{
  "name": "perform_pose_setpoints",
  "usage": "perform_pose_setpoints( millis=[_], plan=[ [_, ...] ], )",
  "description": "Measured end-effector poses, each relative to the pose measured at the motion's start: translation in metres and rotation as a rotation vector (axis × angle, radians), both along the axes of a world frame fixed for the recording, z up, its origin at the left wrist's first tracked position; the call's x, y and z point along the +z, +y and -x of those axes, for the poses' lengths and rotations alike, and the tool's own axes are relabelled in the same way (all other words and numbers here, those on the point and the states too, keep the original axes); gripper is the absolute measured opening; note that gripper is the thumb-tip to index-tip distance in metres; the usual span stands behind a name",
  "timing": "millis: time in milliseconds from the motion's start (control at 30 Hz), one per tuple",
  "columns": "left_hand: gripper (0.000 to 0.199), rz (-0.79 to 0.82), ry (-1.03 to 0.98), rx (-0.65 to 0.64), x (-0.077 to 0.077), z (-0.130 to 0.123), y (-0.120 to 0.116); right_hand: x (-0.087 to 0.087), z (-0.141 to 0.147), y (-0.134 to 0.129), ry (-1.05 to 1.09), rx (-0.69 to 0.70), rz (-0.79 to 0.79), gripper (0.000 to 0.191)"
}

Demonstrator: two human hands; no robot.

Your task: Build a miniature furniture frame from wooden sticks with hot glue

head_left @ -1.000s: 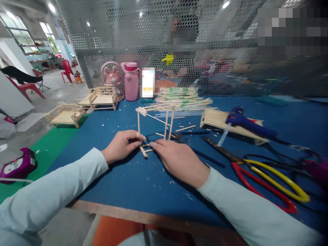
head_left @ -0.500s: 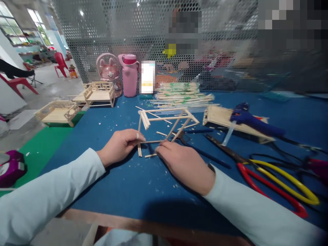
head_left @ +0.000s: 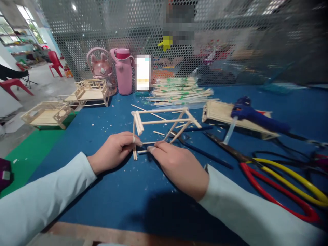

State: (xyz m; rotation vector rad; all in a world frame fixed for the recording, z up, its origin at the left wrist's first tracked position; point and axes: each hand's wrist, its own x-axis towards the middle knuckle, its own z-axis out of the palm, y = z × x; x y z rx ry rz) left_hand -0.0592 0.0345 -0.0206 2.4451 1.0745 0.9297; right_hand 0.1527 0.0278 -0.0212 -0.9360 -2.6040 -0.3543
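Stick frame [head_left: 164,121] between left hand [head_left: 116,150] and right hand [head_left: 179,165], touching both

1. Stick frame [head_left: 166,121]: matt, pale wood.
2. Scissors [head_left: 238,156]: metal blades; glossy, plastic-looking handles.
3. Perforated panel [head_left: 143,37] looks metallic.
4. Glue gun [head_left: 266,120]: smooth blue plastic.
5. Sleeves [head_left: 56,191]: matt cloth.
6. Tabletop [head_left: 102,201]: smooth, matt.

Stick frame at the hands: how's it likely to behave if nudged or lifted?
The stick frame is probably light for its size: thin sticks around open space. Likely fragile too, with slender members meeting at small joints. A sideways push might skew it, since the posts by the right hand slant and no diagonal brace shows.
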Motion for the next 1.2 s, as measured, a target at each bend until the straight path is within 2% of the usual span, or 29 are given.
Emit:
perform_pose_setpoints(
  millis=[133, 233, 300, 433, 500, 567, 667, 733, 833, 867, 933, 1033, 1100, 1200],
  plan=[
    [0.027, 0.035, 0.005, -0.012, 0.0, 0.0, -0.001, -0.001, 0.004, 0.005, -0.043, 0.023, 0.008, 0.017],
    [0.025, 0.044, 0.024, 0.025, 0.002, -0.002, -0.003, -0.002, 0.004, 0.006, -0.062, 0.019, 0.022, 0.017],
    [0.024, 0.026, 0.049, 0.105, 0.006, -0.003, -0.007, -0.002, 0.004, 0.005, -0.061, 0.011, 0.037, 0.018],
    [0.021, -0.036, 0.086, 0.344, 0.015, -0.006, -0.022, 0.0, 0.003, 0.006, -0.049, -0.001, 0.058, 0.019],
    [0.019, -0.044, 0.161, 0.343, 0.017, -0.01, -0.029, 0.0, 0.004, 0.006, -0.045, -0.007, 0.079, 0.019],
    [0.019, -0.027, 0.286, 0.288, 0.017, -0.016, -0.033, 0.0, 0.007, 0.007, -0.048, -0.017, 0.106, 0.018],
    [0.024, 0.026, 0.445, 0.259, 0.016, -0.026, -0.031, 0.0, 0.009, 0.006, -0.043, -0.022, 0.131, 0.018],
    [0.021, 0.076, 0.494, 0.264, 0.018, -0.032, -0.027, 0.002, 0.002, 0.002, -0.006, 0.023, 0.115, 0.021],
    [0.022, 0.152, 0.532, 0.275, 0.024, -0.036, -0.023, 0.014, -0.022, -0.006, 0.137, 0.096, 0.049, 0.029],
    [0.022, 0.165, 0.542, 0.274, 0.025, -0.037, -0.022, 0.019, -0.032, -0.008, 0.21, 0.067, 0.02, 0.03],
    [0.024, 0.169, 0.557, 0.271, 0.026, -0.037, -0.022, 0.028, -0.051, -0.009, 0.376, -0.081, -0.036, 0.026],
    [0.023, 0.133, 0.569, 0.281, 0.024, -0.036, -0.024, 0.033, -0.062, -0.005, 0.473, -0.277, 0.073, 0.016],
    [0.023, 0.092, 0.58, 0.293, 0.021, -0.036, -0.026, 0.029, -0.058, -0.001, 0.427, -0.297, 0.204, 0.01],
    [0.023, 0.044, 0.59, 0.302, 0.018, -0.036, -0.027, 0.019, -0.044, 0.001, 0.306, -0.274, 0.318, 0.015]
  ],
)
